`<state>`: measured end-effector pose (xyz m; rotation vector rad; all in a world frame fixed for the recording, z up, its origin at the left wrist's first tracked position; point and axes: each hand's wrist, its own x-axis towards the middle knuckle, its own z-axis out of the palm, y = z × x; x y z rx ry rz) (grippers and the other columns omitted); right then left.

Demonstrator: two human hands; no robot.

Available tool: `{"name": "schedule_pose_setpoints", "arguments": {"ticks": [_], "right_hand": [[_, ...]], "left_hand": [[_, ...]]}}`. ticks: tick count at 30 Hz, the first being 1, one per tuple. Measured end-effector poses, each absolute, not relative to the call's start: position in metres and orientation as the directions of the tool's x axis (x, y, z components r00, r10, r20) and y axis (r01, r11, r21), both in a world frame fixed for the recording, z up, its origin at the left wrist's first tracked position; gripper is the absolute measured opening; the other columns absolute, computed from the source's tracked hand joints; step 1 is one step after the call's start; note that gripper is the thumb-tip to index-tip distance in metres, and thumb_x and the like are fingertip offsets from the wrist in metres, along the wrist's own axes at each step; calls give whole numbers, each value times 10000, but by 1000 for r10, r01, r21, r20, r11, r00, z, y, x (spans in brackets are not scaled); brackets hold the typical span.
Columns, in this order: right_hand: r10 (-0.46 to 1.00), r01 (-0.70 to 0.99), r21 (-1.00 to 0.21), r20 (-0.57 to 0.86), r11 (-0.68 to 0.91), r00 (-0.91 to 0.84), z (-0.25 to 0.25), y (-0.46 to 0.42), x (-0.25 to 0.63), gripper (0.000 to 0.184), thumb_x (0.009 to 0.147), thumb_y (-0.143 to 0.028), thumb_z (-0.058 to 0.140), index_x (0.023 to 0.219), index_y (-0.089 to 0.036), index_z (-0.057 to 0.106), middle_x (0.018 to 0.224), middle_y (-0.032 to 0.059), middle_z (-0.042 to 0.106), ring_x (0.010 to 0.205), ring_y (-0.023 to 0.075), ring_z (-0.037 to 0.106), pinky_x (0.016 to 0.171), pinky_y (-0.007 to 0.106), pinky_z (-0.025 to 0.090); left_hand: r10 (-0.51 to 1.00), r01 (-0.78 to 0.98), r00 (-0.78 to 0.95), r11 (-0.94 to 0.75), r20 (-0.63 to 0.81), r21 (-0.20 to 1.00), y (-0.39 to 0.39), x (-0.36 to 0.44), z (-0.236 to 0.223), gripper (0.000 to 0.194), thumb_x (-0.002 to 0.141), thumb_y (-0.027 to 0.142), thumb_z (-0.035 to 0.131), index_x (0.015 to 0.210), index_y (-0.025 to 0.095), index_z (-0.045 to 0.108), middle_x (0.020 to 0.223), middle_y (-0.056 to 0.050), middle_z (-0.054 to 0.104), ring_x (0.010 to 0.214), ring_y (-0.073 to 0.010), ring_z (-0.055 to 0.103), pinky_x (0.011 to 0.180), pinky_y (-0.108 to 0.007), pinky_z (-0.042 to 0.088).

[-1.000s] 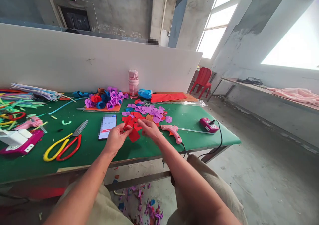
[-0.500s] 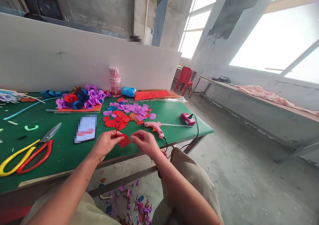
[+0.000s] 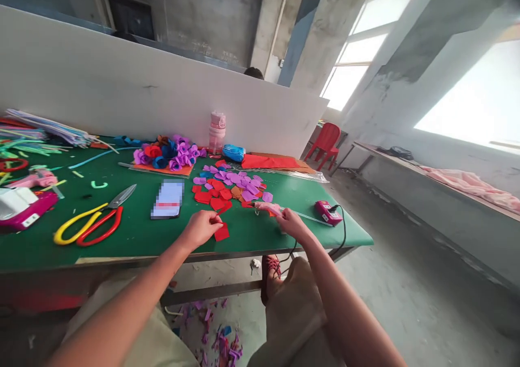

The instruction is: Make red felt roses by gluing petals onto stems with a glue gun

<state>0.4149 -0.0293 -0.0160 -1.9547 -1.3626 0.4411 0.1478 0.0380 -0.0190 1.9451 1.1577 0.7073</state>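
Observation:
My left hand is closed, pinching a red paper petal between thumb and fingers over the table's front part. My right hand has its fingers round the handle of a pink glue gun, whose nozzle points left; a clear glue stick runs out of its back. Behind the two hands lie loose red petals and purple petals, with a few brown and blue ones among them. Finished paper flowers in purple, red and blue are heaped farther back on an orange sheet.
Left of my hands are a phone and scissors with yellow and red handles. A pink bottle stands by the white partition. A magenta power socket with a cord sits near the right edge. Paper scraps litter the floor.
My right hand has moved from beside the red petal to the glue gun's handle and taken hold of it. My left hand keeps the petal. The view has swung left.

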Motion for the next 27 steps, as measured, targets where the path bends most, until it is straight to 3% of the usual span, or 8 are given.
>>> {"name": "schedule_pose_setpoints", "arguments": {"ticks": [3, 5, 8, 12, 18, 20, 24, 27], "right_hand": [[922, 425, -899, 70, -107, 380, -12, -40, 402, 197, 750, -389, 487, 756, -193, 499, 630, -3, 573, 528, 123, 541, 548, 273, 485], [939, 32, -999, -23, -36, 342, -8, -49, 391, 227, 712, -387, 566, 812, -189, 518, 709, 0, 562, 572, 111, 539, 654, 294, 510], [973, -408, -906, -185, -114, 140, -4, -58, 375, 284, 704, -441, 587, 811, -178, 576, 645, -20, 459, 521, 99, 462, 638, 274, 514], [973, -564, -801, -228, -200, -22, -1, -62, 359, 322, 751, -494, 546, 779, -177, 599, 643, -13, 423, 466, 82, 347, 432, 199, 424], [985, -463, -873, -172, -156, -7, 16, -68, 353, 289, 757, -435, 577, 915, -197, 618, 862, 56, 570, 507, 89, 365, 376, 203, 326], [991, -380, -917, -132, -121, 2, 24, -70, 352, 275, 766, -423, 587, 918, -194, 610, 818, 45, 580, 513, 85, 386, 407, 204, 325], [992, -38, -993, -111, -109, 57, 33, -74, 348, 336, 802, -486, 541, 903, -170, 592, 590, -17, 503, 493, 85, 405, 458, 210, 331], [990, 184, -975, -105, -122, 96, 31, -76, 342, 396, 786, -548, 521, 885, -168, 573, 574, -25, 496, 489, 93, 415, 460, 218, 333]], "left_hand": [[900, 499, 430, -306, 74, 811, 42, 146, -25, 108, 621, 265, 578, 569, 187, 631, 569, -9, 640, 563, -156, 566, 519, -235, 371], [904, 500, 422, -290, 63, 816, 42, 145, -26, 116, 620, 268, 586, 561, 184, 640, 568, -14, 646, 575, -158, 573, 521, -234, 371], [907, 506, 418, -273, 45, 818, 43, 144, -26, 136, 623, 273, 587, 544, 178, 643, 578, -21, 660, 580, -158, 578, 522, -235, 373], [908, 520, 418, -266, 30, 812, 42, 143, -25, 158, 628, 283, 579, 537, 170, 640, 571, -25, 657, 561, -154, 565, 512, -238, 366], [905, 534, 424, -274, 26, 800, 42, 142, -25, 114, 609, 244, 580, 531, 174, 624, 544, -4, 636, 537, -137, 541, 497, -229, 350], [906, 541, 422, -275, 26, 795, 43, 142, -25, 119, 610, 249, 584, 525, 173, 620, 548, -7, 637, 537, -137, 540, 496, -230, 348], [906, 556, 424, -275, 18, 784, 43, 143, -25, 140, 620, 243, 583, 502, 172, 610, 554, -20, 643, 544, -144, 547, 501, -237, 346], [906, 562, 423, -272, 12, 781, 43, 143, -25, 141, 625, 228, 582, 497, 174, 609, 550, -19, 641, 542, -143, 549, 497, -238, 341]]}}
